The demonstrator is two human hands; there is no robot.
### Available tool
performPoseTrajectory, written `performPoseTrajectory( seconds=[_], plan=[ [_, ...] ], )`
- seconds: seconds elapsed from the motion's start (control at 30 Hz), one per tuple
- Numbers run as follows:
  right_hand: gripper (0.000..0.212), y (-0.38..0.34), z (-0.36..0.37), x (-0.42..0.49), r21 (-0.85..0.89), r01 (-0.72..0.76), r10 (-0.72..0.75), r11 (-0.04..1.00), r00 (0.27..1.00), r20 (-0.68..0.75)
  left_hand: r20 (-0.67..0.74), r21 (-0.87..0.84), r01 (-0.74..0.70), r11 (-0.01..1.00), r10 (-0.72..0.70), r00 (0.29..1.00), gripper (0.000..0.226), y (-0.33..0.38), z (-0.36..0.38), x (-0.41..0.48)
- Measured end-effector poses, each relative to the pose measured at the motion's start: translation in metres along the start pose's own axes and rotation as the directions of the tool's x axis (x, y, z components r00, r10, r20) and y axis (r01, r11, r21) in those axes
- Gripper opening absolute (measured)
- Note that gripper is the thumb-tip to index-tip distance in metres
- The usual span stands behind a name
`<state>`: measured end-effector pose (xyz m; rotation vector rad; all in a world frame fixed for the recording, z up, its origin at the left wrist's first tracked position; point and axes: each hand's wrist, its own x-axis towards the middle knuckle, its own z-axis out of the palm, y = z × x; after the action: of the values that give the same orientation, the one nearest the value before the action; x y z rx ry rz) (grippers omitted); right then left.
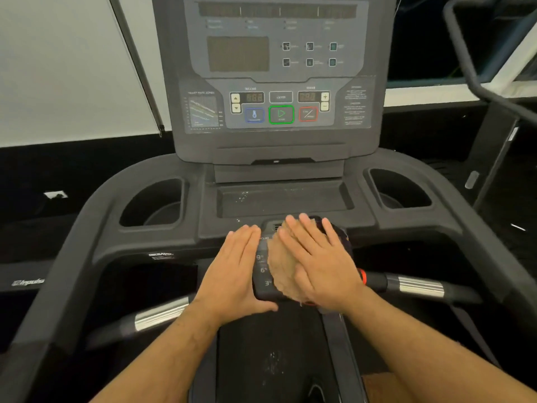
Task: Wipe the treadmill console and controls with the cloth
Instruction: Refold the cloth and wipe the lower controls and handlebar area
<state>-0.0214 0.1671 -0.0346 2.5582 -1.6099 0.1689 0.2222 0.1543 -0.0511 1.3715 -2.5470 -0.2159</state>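
Note:
The treadmill console [276, 68] rises ahead, dark grey, with blank displays and blue, green and red buttons. Below it sits a small lower control panel [263, 271] marked with incline numbers 9, 6 and 3. A tan cloth [280, 271] lies on that panel. My right hand [322, 263] presses flat on the cloth, fingers spread and pointing away from me. My left hand [235, 269] rests flat against the panel's left side, its thumb under the near edge. The panel's right half is hidden by the cloth and hand.
A shallow tray [284, 200] with pale specks lies between two cup holders [154, 205] [401, 190]. Silver-banded handlebar grips [159, 315] [418, 287] stick out on both sides. A red safety clip [362, 276] sits right of my hand. Another machine's frame [476, 68] stands at right.

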Motion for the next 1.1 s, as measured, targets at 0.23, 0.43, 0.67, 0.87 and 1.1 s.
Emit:
performPoseTrajectory(
  seconds=[0.23,0.43,0.67,0.87,1.1],
  plan=[
    [0.075,-0.018,0.011,-0.004,0.024,0.226,-0.225,0.974,0.974,-0.028,-0.004,0.001,-0.087,0.996,0.087,0.996,0.131,-0.004,-0.009,-0.006],
    [0.076,-0.016,0.011,0.006,0.152,-0.136,0.158,0.979,0.977,-0.141,-0.028,-0.001,-0.093,0.996,0.093,0.995,0.087,0.002,-0.026,-0.013],
    [0.058,0.004,0.016,0.003,0.411,-0.214,0.322,0.886,0.922,-0.214,-0.081,0.152,0.017,0.988,-0.005,0.997,0.068,0.076,0.016,0.04],
    [0.069,0.017,0.022,-0.013,0.305,-0.197,0.263,0.932,0.946,-0.192,-0.15,0.121,0.33,0.936,-0.311,0.938,0.085,0.084,0.023,0.012],
    [0.077,0.023,0.026,-0.014,0.441,-0.143,0.268,0.886,0.934,-0.234,-0.097,0.23,0.191,0.954,-0.173,0.98,0.079,0.07,0.012,0.045]
  ],
)
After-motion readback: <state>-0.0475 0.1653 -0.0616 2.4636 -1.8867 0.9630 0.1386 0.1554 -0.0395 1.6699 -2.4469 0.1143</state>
